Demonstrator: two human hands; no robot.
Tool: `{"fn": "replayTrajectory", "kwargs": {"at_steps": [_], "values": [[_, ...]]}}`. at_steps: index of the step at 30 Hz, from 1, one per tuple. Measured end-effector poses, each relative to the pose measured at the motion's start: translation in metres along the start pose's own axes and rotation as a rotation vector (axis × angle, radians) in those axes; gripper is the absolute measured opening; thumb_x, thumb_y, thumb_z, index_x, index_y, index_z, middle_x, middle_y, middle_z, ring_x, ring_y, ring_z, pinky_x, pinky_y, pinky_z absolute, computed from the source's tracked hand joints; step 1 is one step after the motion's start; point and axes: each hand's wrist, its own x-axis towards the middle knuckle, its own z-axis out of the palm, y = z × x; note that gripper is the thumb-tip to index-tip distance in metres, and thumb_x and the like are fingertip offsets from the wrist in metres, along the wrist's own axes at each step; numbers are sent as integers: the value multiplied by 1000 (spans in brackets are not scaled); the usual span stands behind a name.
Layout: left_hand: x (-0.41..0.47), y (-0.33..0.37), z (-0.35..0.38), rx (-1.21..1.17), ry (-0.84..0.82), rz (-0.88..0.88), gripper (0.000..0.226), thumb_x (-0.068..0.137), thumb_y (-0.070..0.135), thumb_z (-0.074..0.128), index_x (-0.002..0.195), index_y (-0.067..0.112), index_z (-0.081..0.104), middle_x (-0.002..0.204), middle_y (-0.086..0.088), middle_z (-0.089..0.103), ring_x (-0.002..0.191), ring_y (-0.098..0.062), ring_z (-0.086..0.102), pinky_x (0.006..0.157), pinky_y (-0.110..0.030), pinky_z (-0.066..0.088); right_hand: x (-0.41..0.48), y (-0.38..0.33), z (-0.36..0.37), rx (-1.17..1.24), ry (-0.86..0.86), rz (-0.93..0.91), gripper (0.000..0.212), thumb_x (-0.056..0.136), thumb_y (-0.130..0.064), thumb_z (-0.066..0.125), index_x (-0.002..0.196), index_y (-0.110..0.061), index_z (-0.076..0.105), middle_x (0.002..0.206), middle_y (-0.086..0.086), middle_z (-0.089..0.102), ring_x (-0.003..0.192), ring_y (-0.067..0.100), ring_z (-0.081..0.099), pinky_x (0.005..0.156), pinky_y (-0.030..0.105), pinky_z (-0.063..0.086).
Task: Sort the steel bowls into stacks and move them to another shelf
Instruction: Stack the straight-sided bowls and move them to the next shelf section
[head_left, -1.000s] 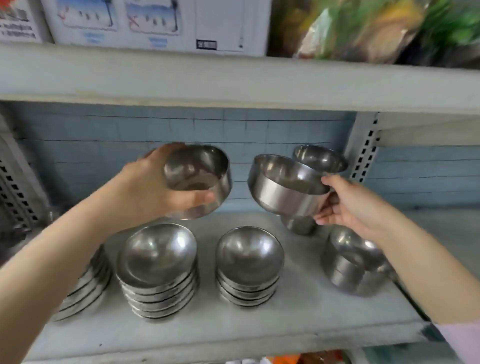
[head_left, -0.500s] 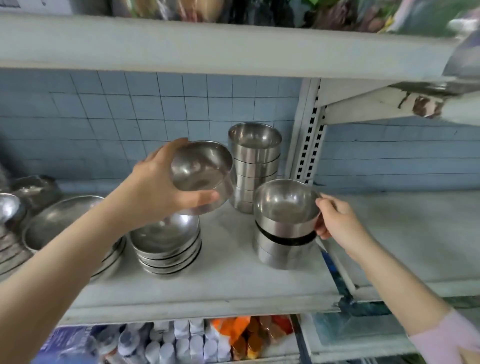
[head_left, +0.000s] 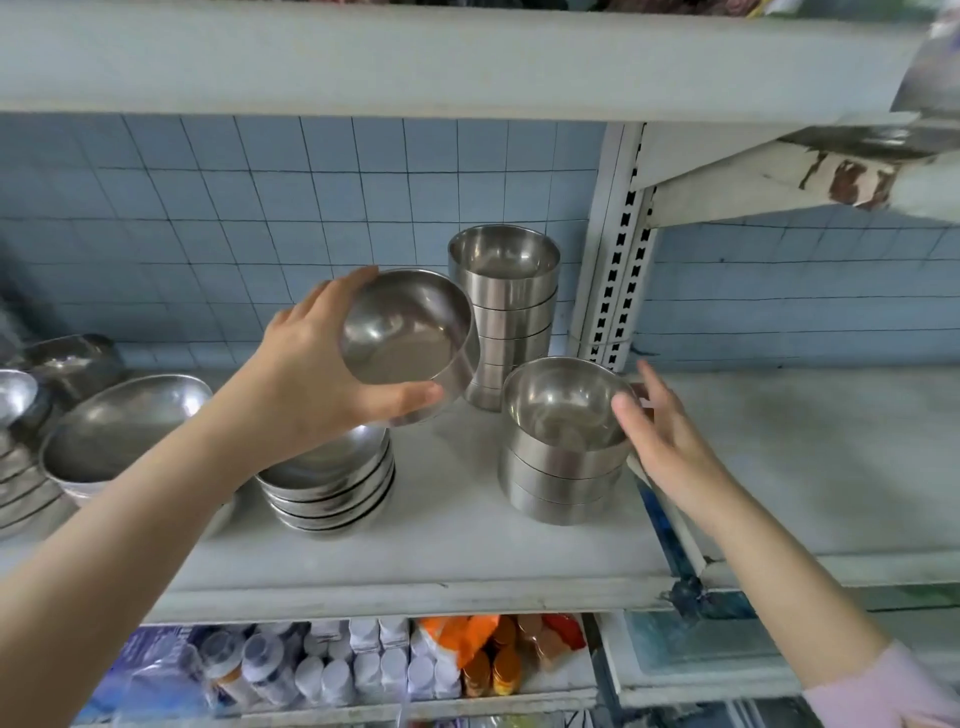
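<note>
Against a blue tiled wall (head_left: 208, 208), we see a pale grey shelf (head_left: 467, 551), dull and scuffed, under another shelf board (head_left: 415, 62). At the far left a pile of shallow dishes (head_left: 21, 483) is cut off by the edge, next to a big oval dish (head_left: 119, 426). Our left hand (head_left: 311, 384) grips a steel bowl (head_left: 410, 338) in the air, fingers and thumb curled round its wall, above a low stack of wide bowls (head_left: 332, 488) that the arm partly hides. Behind stands a tall stack (head_left: 504, 312), and in front of it a short stack (head_left: 561, 467). Our right hand (head_left: 660, 436) is spread just beside the short stack's top rim; whether the thumb touches it we cannot tell. A slotted post (head_left: 618, 270) divides off the next shelf (head_left: 805, 457). Below, bottles (head_left: 332, 670) look blurred.
</note>
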Motion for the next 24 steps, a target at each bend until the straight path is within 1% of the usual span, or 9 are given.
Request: {"fn": "replayTrajectory", "kwargs": {"at_steps": [1, 2, 4, 7, 10, 12, 15, 18, 24], "values": [[0, 0, 0, -10, -3, 0, 124, 35, 80, 61, 147, 38, 27, 136, 14, 40, 135, -21, 35, 103, -32, 29, -6, 1, 3, 67, -79, -17, 101, 75, -69, 56, 156, -37, 4, 154, -20, 18, 138, 4, 26, 112, 32, 24], [0, 0, 1, -20, -8, -2, 124, 35, 80, 62, 147, 39, 27, 133, 17, 38, 135, -21, 34, 103, -32, 28, -10, 4, 7, 112, -120, -46, 114, 69, -62, 68, 155, -39, -2, 153, -22, 18, 139, 4, 25, 113, 31, 24], [2, 1, 3, -22, -24, 4, 123, 36, 80, 63, 147, 40, 27, 136, 16, 39, 136, -20, 32, 104, -31, 28, -10, 13, 15, 152, -66, -83, 123, 57, -55, 82, 154, -39, 8, 151, -22, 28, 138, 7, 34, 114, 31, 31], [7, 9, 8, -30, -45, 29, 122, 37, 80, 64, 146, 41, 27, 137, 17, 39, 136, -18, 33, 105, -30, 28, -5, 24, 19, 179, 9, -103, 117, 46, -57, 90, 146, -42, 29, 142, -20, 47, 129, 11, 48, 107, 37, 43], [15, 26, 19, -79, -86, 76, 119, 39, 79, 67, 145, 43, 28, 138, 20, 41, 135, -15, 36, 111, -37, 33, 0, 28, 16, 177, -20, -140, 102, 55, -48, 91, 139, -48, 35, 133, -25, 53, 119, 1, 54, 92, 18, 47], [22, 42, 31, -108, -150, 121, 116, 41, 77, 70, 145, 46, 28, 142, 17, 42, 134, -15, 37, 112, -41, 35, 0, 33, 18, 188, -52, -154, 98, 59, -37, 92, 137, -51, 33, 132, -26, 53, 116, -5, 54, 84, 8, 46], [32, 64, 53, -58, -270, 212, 117, 45, 75, 74, 147, 44, 25, 147, 13, 39, 138, -18, 33, 114, -41, 32, -6, 46, 32, 202, -8, -146, 105, 56, -34, 94, 143, -38, 35, 136, -16, 53, 115, -6, 55, 84, 9, 47], [39, 74, 77, 45, -361, 257, 118, 53, 67, 79, 151, 37, 19, 153, 13, 31, 142, -19, 24, 116, -40, 27, -11, 52, 43, 292, 13, -140, 93, 65, -9, 90, 140, -26, 40, 130, -11, 57, 110, -7, 58, 80, 10, 50], [47, 74, 99, 122, -446, 244, 115, 61, 66, 76, 152, 36, 14, 156, 12, 25, 145, -21, 20, 113, -36, 22, -12, 62, 48, 331, 3, -107, 99, 57, -39, 89, 142, -36, 37, 134, -13, 56, 121, 0, 55, 92, 19, 51]]}}
